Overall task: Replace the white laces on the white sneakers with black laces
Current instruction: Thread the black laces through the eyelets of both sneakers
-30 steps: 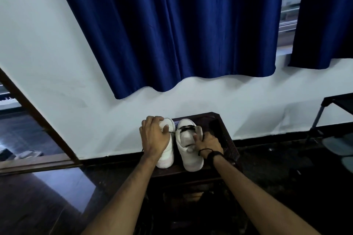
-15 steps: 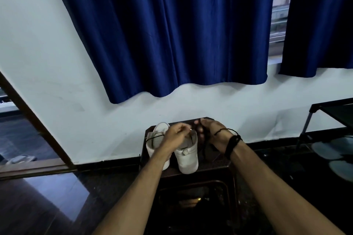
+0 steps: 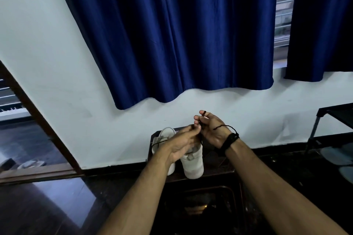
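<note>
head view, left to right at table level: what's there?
Door frame → left sneaker → left hand → right hand → black wristband → black rack. Right sneaker left out: it sits under both hands.

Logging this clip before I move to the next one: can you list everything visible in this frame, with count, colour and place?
white sneakers: two, white, side by side on the dark stand, partly behind the hands
black lace: one seen, black, hanging from the raised hands down toward the right sneaker
dark stand: one, dark brown, against the wall
curtains: two, deep blue, over the window
wall: pale, behind the stand
shoe rack: one, black, far right
wristband: black, on the right wrist
left hand: fingers pinching the lace, above the sneakers
right hand: fingers curled round the lace, raised beside the left
</note>
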`<state>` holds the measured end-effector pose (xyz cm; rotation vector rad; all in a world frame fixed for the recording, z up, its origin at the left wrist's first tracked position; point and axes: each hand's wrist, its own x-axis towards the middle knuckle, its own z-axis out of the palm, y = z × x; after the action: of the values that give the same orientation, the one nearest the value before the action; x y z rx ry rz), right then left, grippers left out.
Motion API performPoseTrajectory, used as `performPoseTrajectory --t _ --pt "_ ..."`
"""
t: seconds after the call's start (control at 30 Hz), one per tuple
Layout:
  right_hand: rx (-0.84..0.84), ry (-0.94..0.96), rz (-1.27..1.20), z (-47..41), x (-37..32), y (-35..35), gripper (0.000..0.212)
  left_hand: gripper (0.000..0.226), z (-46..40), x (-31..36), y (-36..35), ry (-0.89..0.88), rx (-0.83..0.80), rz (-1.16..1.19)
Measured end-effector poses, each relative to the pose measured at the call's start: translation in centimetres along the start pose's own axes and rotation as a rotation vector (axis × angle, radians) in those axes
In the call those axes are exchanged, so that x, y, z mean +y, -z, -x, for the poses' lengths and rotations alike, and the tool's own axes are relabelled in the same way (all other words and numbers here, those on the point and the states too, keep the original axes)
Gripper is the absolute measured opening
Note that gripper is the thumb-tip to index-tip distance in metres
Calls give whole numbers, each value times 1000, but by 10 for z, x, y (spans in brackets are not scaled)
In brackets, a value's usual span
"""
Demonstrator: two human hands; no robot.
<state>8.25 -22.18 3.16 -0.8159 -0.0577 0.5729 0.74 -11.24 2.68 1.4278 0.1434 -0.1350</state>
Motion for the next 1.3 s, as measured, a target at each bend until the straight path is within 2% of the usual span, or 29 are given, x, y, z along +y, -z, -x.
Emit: performPoseTrajectory --t 0.07,0.17,0.3,0.43,0.5,0.57,0.6,0.63,0.67,0.7,0.73,0.77,0.8,0.87,0.9,1.0,1.1,1.23,1.3 --pt "4 29 1 0 -2 -1 21 11 3 -1 1 75 -25 -6" --pt "19 63 94 2 -10 11 21 21 3 2 21 98 34 -173" --pt "-16 52 207 3 -11 19 23 30 7 17 37 23 136 -386" --pt "-25 154 424 1 -28 7 18 31 4 29 45 -96 328 -321" --pt "5 150 666 -5 -32 8 13 30 3 32 51 -143 396 -338" --pt "184 214 1221 -11 -28 15 15 30 3 34 54 -204 428 -391" --pt "284 329 1457 -13 -22 17 23 30 3 35 54 -233 426 -444" --pt "295 486 1556 -14 -15 18 35 29 2 37 53 -256 407 -503" --pt "193 594 1528 -17 -6 16 50 29 1 38 52 -273 381 -565" --pt "3 598 1431 -18 1 12 59 28 -1 39 51 -284 359 -636" --pt "-204 524 1301 -20 9 6 62 27 -2 41 50 -289 351 -720" --pt "-360 427 1197 -21 16 0 55 26 -4 41 50 -289 361 -800" --pt "-429 372 1139 -23 22 -4 43 26 -6 42 51 -286 387 -865" --pt "-403 376 1140 -25 26 -7 20 27 -7 40 55 -258 450 -936" --pt "-365 402 1162 -26 27 -6 16 28 -7 37 59 -235 479 -945" --pt "-202 509 1186 -31 33 3 16 37 -13 18 69 -177 613 -931" --pt "-39 482 1199 -33 46 8 14 54 -19 -9 70 5 723 -966" --pt "111 473 1341 -34 75 20 14 43 -31 -34 71 99 684 -1074" --pt "134 510 1385 -30 81 22 15 33 -35 -35 76 129 690 -1022"
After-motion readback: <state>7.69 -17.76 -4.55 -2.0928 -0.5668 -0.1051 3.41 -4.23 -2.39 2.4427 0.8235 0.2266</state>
